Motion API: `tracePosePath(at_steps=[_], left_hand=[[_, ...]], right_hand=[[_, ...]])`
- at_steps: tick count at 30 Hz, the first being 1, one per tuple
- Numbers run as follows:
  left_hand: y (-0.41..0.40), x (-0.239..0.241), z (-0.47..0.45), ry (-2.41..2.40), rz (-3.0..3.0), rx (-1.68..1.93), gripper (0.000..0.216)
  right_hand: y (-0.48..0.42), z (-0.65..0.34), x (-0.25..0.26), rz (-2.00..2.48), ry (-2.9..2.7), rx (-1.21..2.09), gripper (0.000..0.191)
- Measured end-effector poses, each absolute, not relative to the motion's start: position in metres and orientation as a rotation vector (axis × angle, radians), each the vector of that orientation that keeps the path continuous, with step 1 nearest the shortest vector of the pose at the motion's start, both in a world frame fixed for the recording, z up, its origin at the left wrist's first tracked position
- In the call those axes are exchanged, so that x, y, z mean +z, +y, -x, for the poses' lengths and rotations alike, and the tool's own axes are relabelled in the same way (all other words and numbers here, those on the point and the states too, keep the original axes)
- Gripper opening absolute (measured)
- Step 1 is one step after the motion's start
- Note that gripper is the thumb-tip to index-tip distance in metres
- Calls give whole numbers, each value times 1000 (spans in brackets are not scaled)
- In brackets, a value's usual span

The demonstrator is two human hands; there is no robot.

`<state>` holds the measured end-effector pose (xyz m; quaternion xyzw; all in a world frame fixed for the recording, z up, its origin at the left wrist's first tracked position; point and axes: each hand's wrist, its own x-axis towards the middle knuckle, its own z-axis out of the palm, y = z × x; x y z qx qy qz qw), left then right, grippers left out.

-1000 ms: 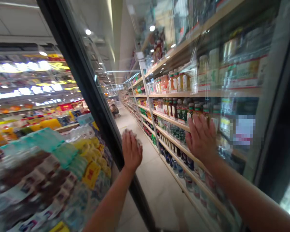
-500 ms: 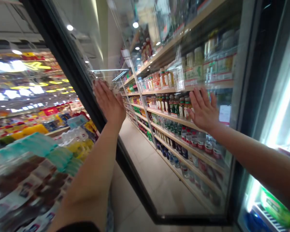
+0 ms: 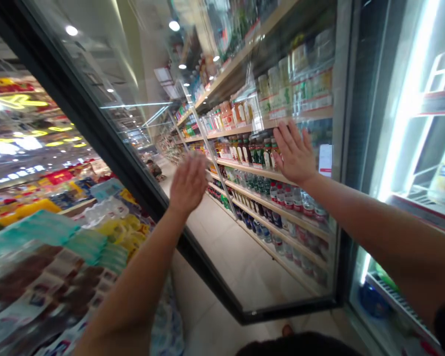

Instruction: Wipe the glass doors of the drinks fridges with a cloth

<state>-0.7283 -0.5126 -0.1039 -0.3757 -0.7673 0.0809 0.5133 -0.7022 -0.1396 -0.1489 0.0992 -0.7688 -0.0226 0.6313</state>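
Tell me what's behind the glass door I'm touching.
Through the glass door: wooden shelves of bottled drinks along a tiled aisle. The right hand and the blurred left hand hide whatever lies behind them.

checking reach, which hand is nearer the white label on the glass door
Right. The right hand lies flat on the glass door just left of the white label; the left hand is further left.

Setting: supermarket. Long aisle (image 3: 222,247) with wooden shelves (image 3: 267,173) of bottled drinks, price strips on shelf edges; glass-doored chiller (image 3: 404,148), lit inside, at right; packaged goods (image 3: 40,247) stacked at left; ceiling spotlights overhead
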Motion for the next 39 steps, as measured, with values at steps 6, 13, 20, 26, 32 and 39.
tracePosePath(at_steps=[6,13,20,26,32,39], left_hand=[[-497,-20,732,-1629,367,-281,81],[-451,-81,710,-1837,1134,426,55],[-460,-28,712,-1689,640,13,67],[-405,-177,691,-1781,1260,459,59],[-398,-249,676,-1678,1653,730,52],[-390,-250,667,-1841,1340,581,58]], right_hand=[[-137,699,-150,-264,-1716,-23,66],[-134,696,-151,-281,-1693,-5,64],[-134,694,-151,-295,-1743,79,65],[-135,690,-149,-290,-1787,113,65],[-134,688,-148,-276,-1797,102,65],[-136,688,-148,-288,-1801,141,67]])
